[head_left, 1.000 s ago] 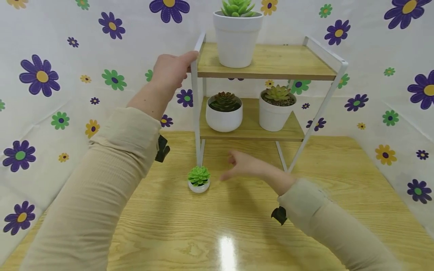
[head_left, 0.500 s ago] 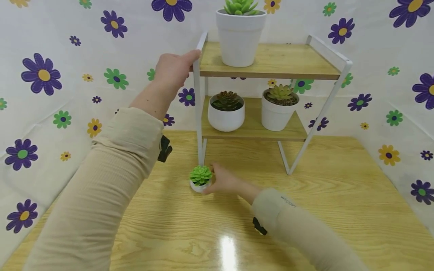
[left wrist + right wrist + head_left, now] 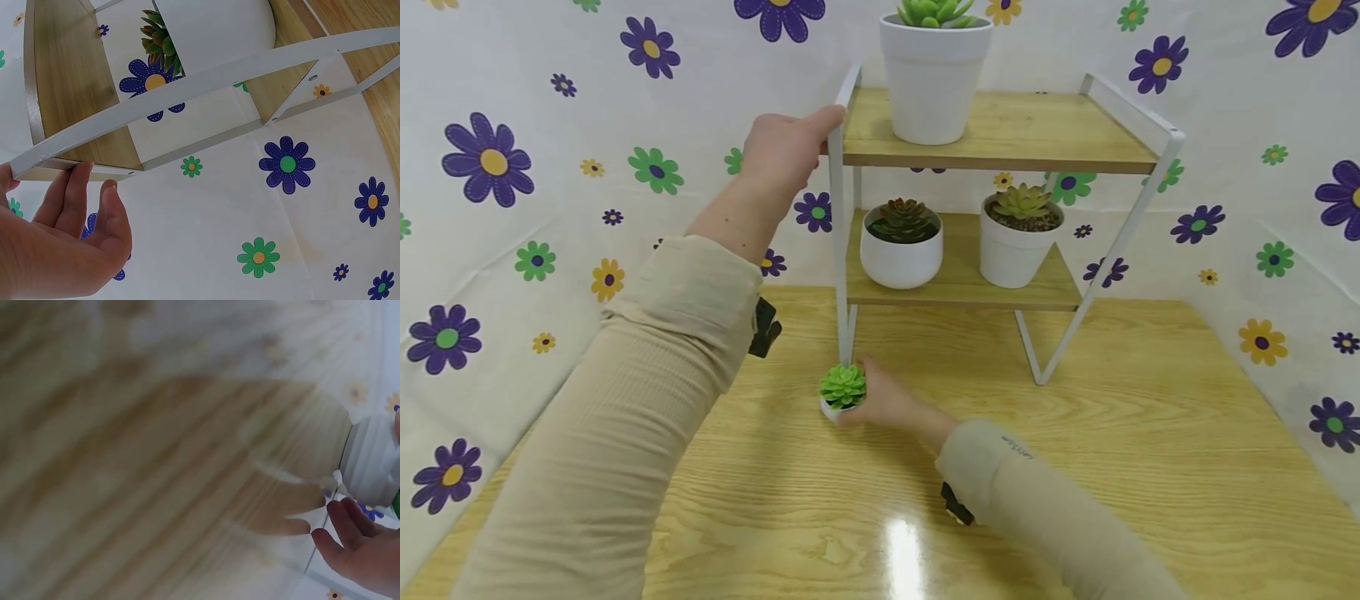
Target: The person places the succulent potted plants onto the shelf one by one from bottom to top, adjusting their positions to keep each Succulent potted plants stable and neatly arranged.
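Observation:
At its upper left front corner, a two-tier plant stand point(image 3: 1037, 125) with wooden shelves and a white metal frame is gripped by my left hand point(image 3: 784, 154). The left wrist view shows that hand's fingertips point(image 3: 81, 172) curled against the underside of the frame. By the foot of the stand's left leg is a small bright green succulent point(image 3: 842, 386) in a white pot. My right hand point(image 3: 886, 398) holds it from the right, thumb at the front and fingers behind. In the right wrist view the ribbed white pot point(image 3: 369, 462) appears beside loosely bent fingers point(image 3: 340, 522).
A large white pot point(image 3: 934, 83) with a green succulent stands on the top shelf. The lower shelf bears a dark succulent in a round bowl point(image 3: 901, 258) and a pale succulent in a tapered pot point(image 3: 1011, 250). Flower-printed cloth point(image 3: 572, 250) backs the wooden table point(image 3: 760, 500).
My right hand has moved left and slightly toward me, from in front of the stand to the small succulent, and its fingers have come round the pot. My left hand keeps its grip.

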A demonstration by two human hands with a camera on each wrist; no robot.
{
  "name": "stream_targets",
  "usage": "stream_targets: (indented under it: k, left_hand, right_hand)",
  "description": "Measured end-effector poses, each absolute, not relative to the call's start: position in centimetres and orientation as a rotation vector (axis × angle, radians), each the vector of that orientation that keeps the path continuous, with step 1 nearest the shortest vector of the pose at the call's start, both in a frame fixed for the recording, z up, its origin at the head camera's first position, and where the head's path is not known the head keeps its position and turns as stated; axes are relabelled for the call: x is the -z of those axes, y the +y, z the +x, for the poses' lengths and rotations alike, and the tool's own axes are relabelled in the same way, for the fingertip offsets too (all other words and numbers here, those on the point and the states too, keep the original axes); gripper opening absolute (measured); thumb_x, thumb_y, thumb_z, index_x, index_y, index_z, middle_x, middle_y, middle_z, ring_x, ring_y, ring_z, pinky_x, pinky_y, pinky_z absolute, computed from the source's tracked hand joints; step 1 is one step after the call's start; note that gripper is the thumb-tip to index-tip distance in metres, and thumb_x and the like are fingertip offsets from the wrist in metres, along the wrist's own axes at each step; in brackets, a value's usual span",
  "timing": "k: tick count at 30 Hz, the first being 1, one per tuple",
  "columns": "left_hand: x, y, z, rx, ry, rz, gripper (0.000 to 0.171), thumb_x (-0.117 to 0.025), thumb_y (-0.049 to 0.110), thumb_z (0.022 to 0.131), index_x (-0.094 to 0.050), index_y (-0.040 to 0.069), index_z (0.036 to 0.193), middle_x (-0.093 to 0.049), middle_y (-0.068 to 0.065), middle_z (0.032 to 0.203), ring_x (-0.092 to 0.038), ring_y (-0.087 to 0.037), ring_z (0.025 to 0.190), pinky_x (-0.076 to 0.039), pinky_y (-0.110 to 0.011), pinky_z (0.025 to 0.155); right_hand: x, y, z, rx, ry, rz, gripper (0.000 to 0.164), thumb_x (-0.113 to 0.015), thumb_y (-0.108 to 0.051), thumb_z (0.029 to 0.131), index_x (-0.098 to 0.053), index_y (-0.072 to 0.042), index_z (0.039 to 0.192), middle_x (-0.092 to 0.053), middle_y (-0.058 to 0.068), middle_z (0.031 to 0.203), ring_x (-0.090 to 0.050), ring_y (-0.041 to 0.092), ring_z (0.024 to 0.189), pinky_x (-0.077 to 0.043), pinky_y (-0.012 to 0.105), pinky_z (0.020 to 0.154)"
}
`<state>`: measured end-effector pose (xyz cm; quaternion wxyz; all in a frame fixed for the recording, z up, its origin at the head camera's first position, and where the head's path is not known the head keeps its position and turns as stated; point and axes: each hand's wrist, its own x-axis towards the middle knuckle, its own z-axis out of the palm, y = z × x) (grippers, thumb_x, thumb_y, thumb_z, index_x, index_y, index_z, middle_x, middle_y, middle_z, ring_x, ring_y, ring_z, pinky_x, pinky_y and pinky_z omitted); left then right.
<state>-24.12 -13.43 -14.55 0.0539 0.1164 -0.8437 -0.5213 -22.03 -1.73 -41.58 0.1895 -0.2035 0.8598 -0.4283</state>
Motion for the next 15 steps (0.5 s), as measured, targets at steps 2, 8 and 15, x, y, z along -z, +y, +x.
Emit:
stream_targets:
  k: [2,8,15]
  left_hand:
    - [14.5,-13.4,-24.1,1.586,-2.561,0.356,0.055,-0.048,0.056,0.089,-0.056,0.019,0.129,-0.053,0.005,0.129,-0.045,-0.010,0.110,-0.039,-0.027,0.096]
    - [14.5,-13.4,-24.0,1.592,-2.560,0.359,0.055,-0.049,0.055,0.089,-0.056,0.019,0.129,-0.054,0.006,0.127,-0.044,-0.010,0.105,-0.039,-0.027,0.092]
    - [14.5,-13.4,-24.0,1.585,-2.555,0.357,0.054,-0.049,0.055,0.089,-0.057,0.018,0.128,-0.054,0.005,0.126,-0.044,-0.010,0.106,-0.039,-0.027,0.093]
  right_hand:
    - [41.6,-2.0,-21.9,1.204,2.444,-0.565,0.093,-0.080,-0.023,0.072,-0.025,0.003,0.142,-0.045,0.019,0.137,-0.046,0.031,0.125,-0.038,0.043,0.105]
    - [41.7,-1.9,-21.7,1.245,2.446,-0.545,0.077,-0.081,-0.020,0.071,-0.040,0.000,0.134,-0.053,0.014,0.128,-0.051,0.028,0.118,-0.041,0.043,0.102]
    - [41.4,-0.8,-21.6,1.234,2.435,-0.494,0.087,-0.080,-0.023,0.072,-0.033,0.001,0.141,-0.047,0.016,0.138,-0.046,0.031,0.127,-0.038,0.045,0.105]
